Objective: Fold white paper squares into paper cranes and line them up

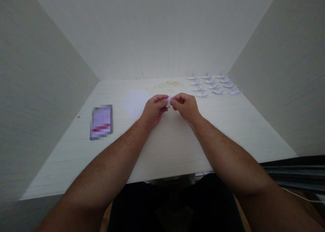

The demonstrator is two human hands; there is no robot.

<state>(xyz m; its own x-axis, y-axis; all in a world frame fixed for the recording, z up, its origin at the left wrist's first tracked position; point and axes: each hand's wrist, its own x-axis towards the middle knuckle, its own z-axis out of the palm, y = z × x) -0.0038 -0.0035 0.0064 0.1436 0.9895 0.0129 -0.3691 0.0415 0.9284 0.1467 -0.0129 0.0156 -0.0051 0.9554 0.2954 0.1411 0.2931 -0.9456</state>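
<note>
Two hands pinch a small folded piece of white paper [169,102] over the middle of the white wooden table [175,140].
The left hand [154,109] and the right hand [186,106] each press fingertips together on the paper. A flat white paper sheet [135,104] lies just left. A purple rectangle card [101,122] lies farther left. Rows of small white paper cranes [213,84] sit far right.
</note>
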